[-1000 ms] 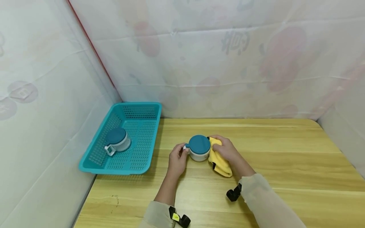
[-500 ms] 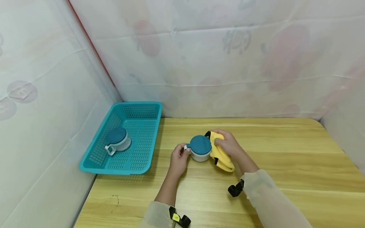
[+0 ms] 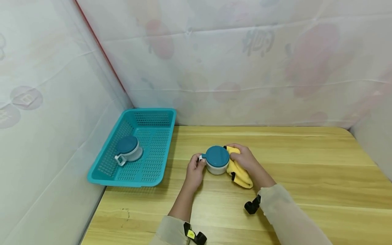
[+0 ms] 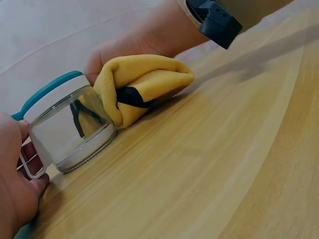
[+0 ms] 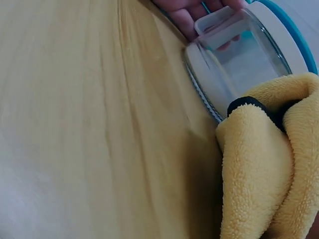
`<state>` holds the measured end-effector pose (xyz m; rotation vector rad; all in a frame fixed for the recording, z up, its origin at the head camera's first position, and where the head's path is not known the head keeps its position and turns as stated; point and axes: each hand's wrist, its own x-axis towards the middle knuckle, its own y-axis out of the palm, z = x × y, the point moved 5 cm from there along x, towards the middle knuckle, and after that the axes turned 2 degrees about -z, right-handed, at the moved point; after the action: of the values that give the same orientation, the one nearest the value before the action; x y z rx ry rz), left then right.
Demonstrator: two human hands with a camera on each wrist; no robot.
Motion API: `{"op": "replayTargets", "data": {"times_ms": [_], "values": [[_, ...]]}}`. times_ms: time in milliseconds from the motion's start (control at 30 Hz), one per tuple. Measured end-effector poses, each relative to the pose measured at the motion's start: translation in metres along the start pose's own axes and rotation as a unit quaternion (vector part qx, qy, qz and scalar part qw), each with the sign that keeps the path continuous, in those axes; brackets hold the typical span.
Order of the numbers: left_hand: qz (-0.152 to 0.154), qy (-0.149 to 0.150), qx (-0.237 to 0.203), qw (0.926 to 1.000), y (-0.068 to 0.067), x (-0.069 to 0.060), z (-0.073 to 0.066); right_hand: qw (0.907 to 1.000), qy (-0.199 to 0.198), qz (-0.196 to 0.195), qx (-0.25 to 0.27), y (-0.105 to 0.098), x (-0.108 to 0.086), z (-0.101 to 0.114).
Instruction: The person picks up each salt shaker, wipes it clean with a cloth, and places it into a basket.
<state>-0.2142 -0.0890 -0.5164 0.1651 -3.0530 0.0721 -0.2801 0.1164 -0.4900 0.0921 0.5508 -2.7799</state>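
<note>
A clear glass jar (image 4: 65, 132) with a blue lid (image 3: 217, 156) and a white handle stands upright on the table. My left hand (image 3: 195, 172) grips its handle (image 4: 31, 164), fingers curled round it in the left wrist view. On the jar's right side, my right hand (image 3: 245, 159) holds a folded yellow cloth (image 3: 240, 173) with black edging against the glass. The right wrist view shows the cloth (image 5: 264, 159) touching the jar's wall (image 5: 239, 64); most of the right hand is hidden behind it there.
To the left stands a turquoise plastic basket (image 3: 153, 154) with perforated walls. Inside it lies a second lidded jar (image 3: 130, 149), tilted, its handle towards the front. The wooden table (image 3: 306, 163) meets a printed fabric wall (image 3: 214, 61) at the back.
The right hand and cloth shift slightly up along the jar's side, then back down. The left hand keeps its grip on the handle, and the jar stays in nearly the same spot.
</note>
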Motion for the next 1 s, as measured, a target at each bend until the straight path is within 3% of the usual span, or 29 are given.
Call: {"op": "replayTargets", "data": {"times_ms": [233,500,767,1000], "values": [[0.007,0.005,0.016,0.9998,0.003,-0.001,0.001,1.0000,-0.006,0.002,-0.001,-0.014,-0.003,0.016],[0.014,-0.002,0.020,0.9997,-0.001,-0.001,-0.004,0.9979,-0.058,0.029,-0.011,-0.016,0.001,0.036],[0.024,-0.007,0.030,0.9992,-0.005,-0.012,-0.041,0.9985,-0.038,0.040,-0.002,-0.005,0.003,0.028],[0.023,-0.006,0.019,0.9995,-0.005,-0.012,-0.041,0.9981,-0.018,0.057,-0.016,0.006,0.009,0.005]]}}
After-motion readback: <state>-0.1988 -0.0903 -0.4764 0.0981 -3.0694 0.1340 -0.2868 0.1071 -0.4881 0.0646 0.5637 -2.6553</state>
